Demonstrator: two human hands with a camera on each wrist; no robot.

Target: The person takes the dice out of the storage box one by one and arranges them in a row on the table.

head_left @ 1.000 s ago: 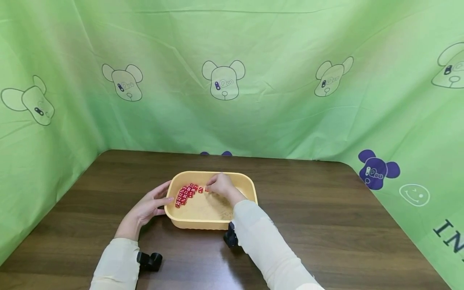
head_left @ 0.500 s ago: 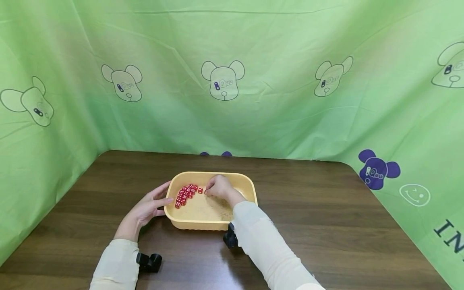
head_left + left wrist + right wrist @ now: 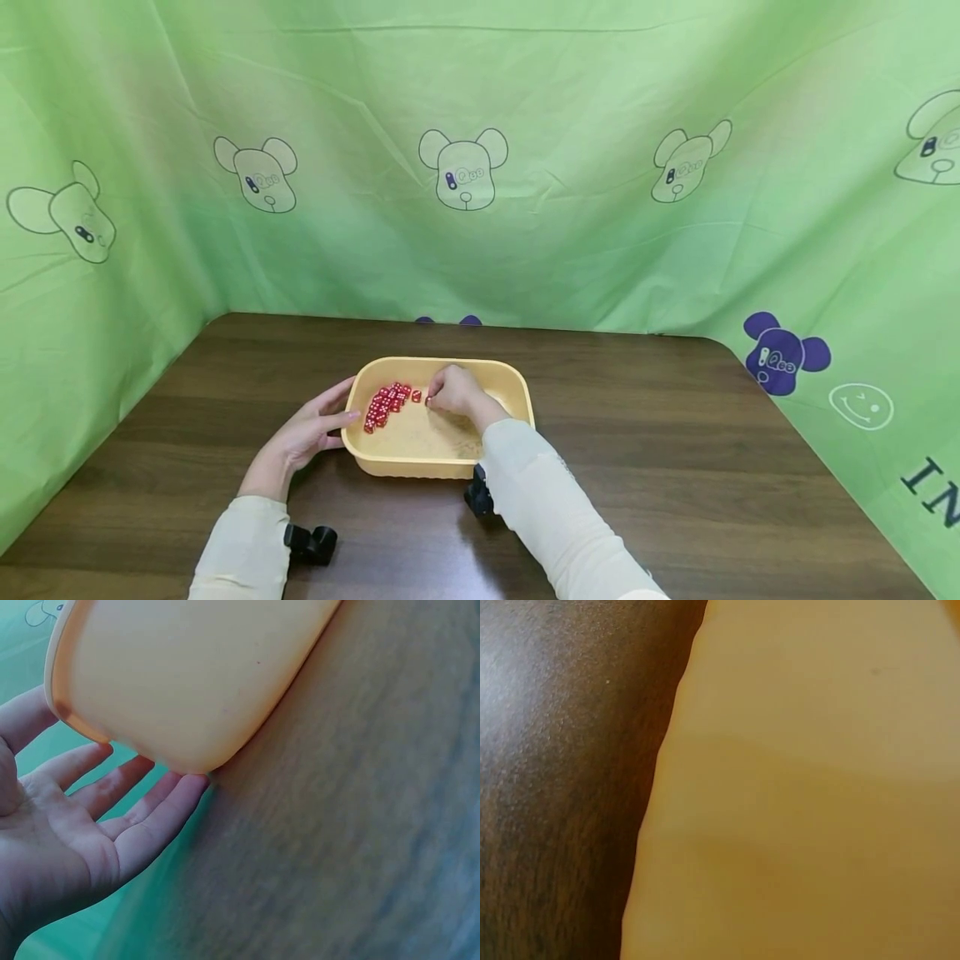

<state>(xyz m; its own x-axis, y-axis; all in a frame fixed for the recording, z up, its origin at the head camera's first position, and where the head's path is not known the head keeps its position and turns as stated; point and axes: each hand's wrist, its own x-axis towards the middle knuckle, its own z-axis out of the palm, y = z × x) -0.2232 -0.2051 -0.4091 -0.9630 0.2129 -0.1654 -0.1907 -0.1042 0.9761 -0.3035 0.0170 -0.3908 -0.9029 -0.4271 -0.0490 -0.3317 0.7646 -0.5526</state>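
A pale yellow plastic tub holds a cluster of red dice with white pips at its left side. One lone die lies just right of the cluster. My left hand holds the tub's left end, thumb over the rim; in the left wrist view, fingers reach under the outer wall. Inside the tub, my right hand pinches a red die near the floor, mostly hidden by the fingertips. The right wrist view shows only the tub's outer wall and the tabletop.
The tub stands on a dark brown wooden table. Green cloth with bear-head prints hangs behind it and along both sides. Black wrist cameras, one under the left sleeve and one under the right, sit near the tub's front.
The right fingertips and the pinched die have shifted slightly toward the front of the tub. The left hand, the tub and the other dice stay in place.
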